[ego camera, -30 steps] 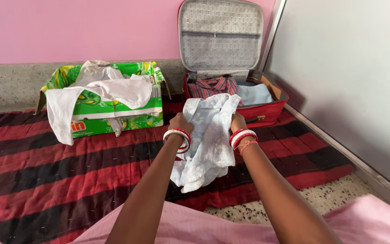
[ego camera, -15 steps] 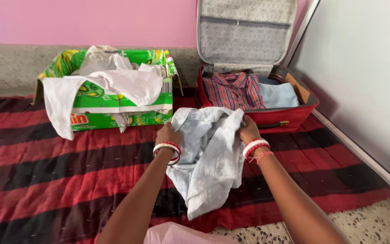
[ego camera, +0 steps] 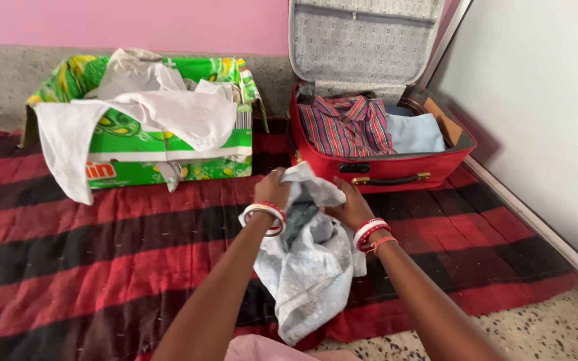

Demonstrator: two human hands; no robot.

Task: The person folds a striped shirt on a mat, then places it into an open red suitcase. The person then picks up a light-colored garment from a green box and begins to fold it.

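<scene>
While I look down, these lie before me:
Blanket [ego camera: 102, 254]: red and black stripes, spread over the floor.
Suitcase [ego camera: 396, 170]: red, lid up, a striped shirt [ego camera: 346, 127] folded inside.
Box [ego camera: 168, 150]: green cardboard, white cloth [ego camera: 188, 117] draped over its rim.
Garment [ego camera: 312, 267]: pale blue, bunched, hanging above the blanket.
Left hand [ego camera: 272, 190]: closed on the garment's top edge.
Right hand [ego camera: 349, 207]: fingers gripping the garment alongside.
</scene>
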